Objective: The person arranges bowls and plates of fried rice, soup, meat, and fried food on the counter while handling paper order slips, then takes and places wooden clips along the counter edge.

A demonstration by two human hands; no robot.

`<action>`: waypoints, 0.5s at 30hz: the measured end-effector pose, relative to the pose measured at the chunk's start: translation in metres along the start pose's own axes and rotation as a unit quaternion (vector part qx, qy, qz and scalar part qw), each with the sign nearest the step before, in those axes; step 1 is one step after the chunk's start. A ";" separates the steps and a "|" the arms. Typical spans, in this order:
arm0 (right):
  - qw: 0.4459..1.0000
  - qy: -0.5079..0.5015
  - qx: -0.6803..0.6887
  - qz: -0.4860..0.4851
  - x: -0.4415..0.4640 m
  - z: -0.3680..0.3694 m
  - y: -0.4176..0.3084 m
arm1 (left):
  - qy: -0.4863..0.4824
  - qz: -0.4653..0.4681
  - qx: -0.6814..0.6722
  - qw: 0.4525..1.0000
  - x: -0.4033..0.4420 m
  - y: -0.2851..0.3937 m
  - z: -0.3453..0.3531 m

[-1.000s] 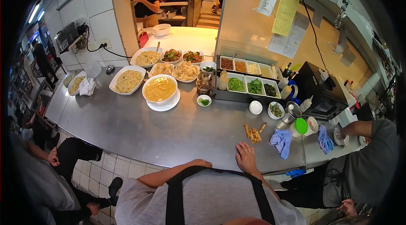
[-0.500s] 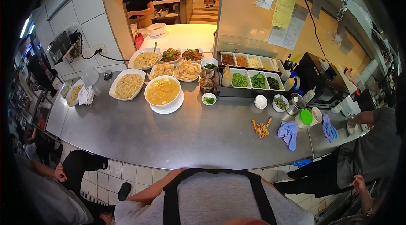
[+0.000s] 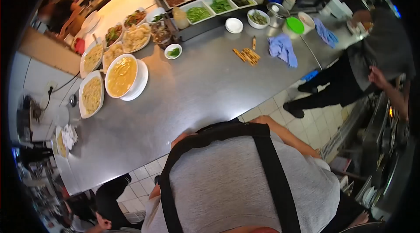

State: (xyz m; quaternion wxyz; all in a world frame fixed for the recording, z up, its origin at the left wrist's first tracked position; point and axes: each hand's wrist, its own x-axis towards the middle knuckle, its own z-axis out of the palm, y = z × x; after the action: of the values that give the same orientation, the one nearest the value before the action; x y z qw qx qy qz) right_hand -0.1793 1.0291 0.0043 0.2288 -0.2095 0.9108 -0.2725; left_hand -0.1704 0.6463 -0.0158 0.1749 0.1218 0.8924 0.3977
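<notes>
Skin at the counter's near edge, beside the black apron, seems to be part of my left hand (image 3: 180, 138); its fingers are hidden. On the other side of the apron, my right hand (image 3: 261, 120) is tucked near the edge, fingers also hidden. Nothing shows in either hand. Both are nearest the steel counter (image 3: 188, 97). Further in stands a white bowl of thick yellow soup (image 3: 121, 77) on a white plate (image 3: 141, 82). A small bowl of chopped greens (image 3: 173, 51) sits to its right. Brown stick-like pieces (image 3: 249, 56) lie near a blue cloth (image 3: 283, 50).
Platters of fried rice (image 3: 92, 94) and fried pieces (image 3: 136, 37) crowd the left. Ingredient trays (image 3: 197, 13) line the back. A green-lidded tub (image 3: 294, 26) stands right. A co-worker (image 3: 380, 45) is at the right; another person's hand (image 3: 103, 222) shows lower left.
The view has turned and tilted, so the counter now runs diagonally and the dishes appear further left. More of my grey shirt and right arm shows. The dishes stay in place.
</notes>
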 end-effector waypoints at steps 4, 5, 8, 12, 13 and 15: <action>0.969 -0.063 0.213 0.105 0.027 -0.087 -0.064 | 0.070 0.017 -0.024 0.997 0.012 0.021 -0.008; 0.987 0.047 0.146 0.044 0.041 -0.089 -0.050 | 0.107 0.039 -0.037 0.993 0.016 0.029 -0.008; 0.952 0.307 0.014 0.021 0.090 -0.112 -0.011 | 0.181 0.105 -0.072 0.975 0.035 0.058 -0.011; 0.870 0.481 -0.079 0.079 0.146 -0.141 0.038 | 0.171 0.122 -0.091 0.973 0.061 0.073 -0.008; 0.844 0.519 -0.117 0.070 0.159 -0.140 0.049 | 0.172 0.122 -0.095 0.973 0.065 0.069 -0.003; 0.881 0.459 -0.089 0.069 0.178 -0.133 0.063 | 0.181 0.093 -0.095 0.974 0.072 0.062 0.006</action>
State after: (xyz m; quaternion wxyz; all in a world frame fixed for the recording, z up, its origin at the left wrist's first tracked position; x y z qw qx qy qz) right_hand -0.4102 1.0399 0.0126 -0.2165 -0.0169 0.9463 -0.2394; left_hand -0.2284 0.7162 0.0116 -0.0166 0.1131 0.8523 0.5104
